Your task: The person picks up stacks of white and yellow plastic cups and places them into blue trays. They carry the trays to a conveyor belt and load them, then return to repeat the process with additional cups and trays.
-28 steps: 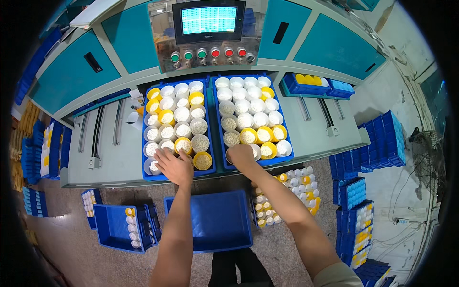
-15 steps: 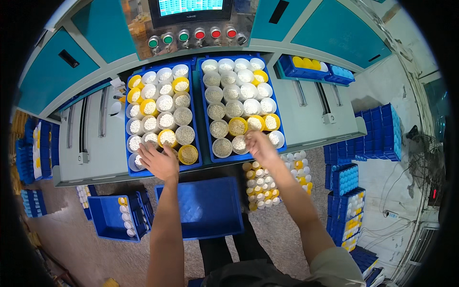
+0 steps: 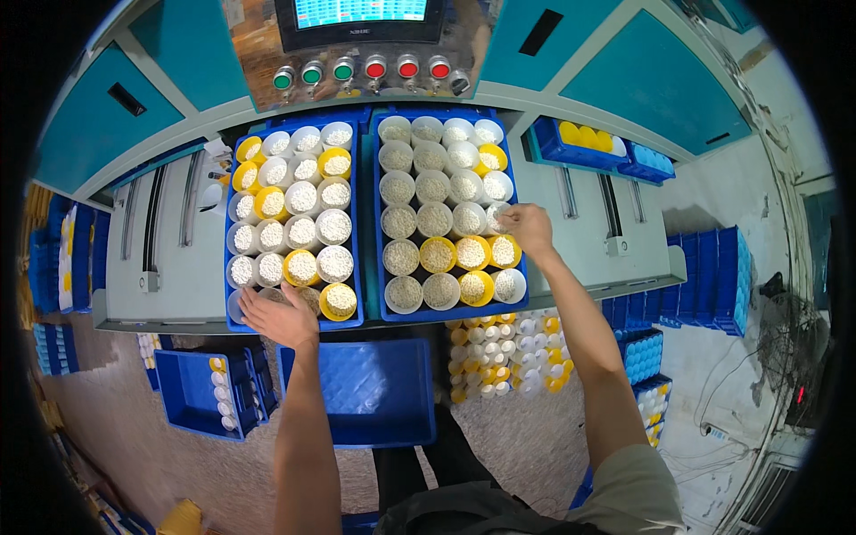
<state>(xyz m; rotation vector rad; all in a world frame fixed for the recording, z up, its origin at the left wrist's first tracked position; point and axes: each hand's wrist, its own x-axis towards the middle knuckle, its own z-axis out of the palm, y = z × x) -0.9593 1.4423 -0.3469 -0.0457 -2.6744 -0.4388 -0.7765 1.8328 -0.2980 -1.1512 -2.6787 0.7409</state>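
Two blue trays stand side by side on the machine's ledge, the left tray [image 3: 358, 192] and the right tray [image 3: 378, 314]. Both are packed with white and yellow cups of small white pellets. My left hand [image 3: 283, 319] is open, fingers spread over the near-left corner of the left tray, hiding part of the cups there. My right hand [image 3: 530, 229] reaches over the right tray's right edge. Its fingers are closed at the rim of a white cup [image 3: 493, 219], just beyond a yellow cup [image 3: 504, 253]; the fingertips are partly hidden.
Under the ledge lies an empty blue crate [image 3: 370, 392], with a smaller blue crate [image 3: 198, 388] to its left. Many white and yellow cups [image 3: 499, 357] sit below the right tray. Stacked blue crates [image 3: 709, 276] stand at right. A button panel [image 3: 374, 71] is behind the trays.
My right hand has moved away and to the right, from the near row of the right tray to a cup by its right edge. My left hand has shifted slightly nearer. The view has shifted a little.
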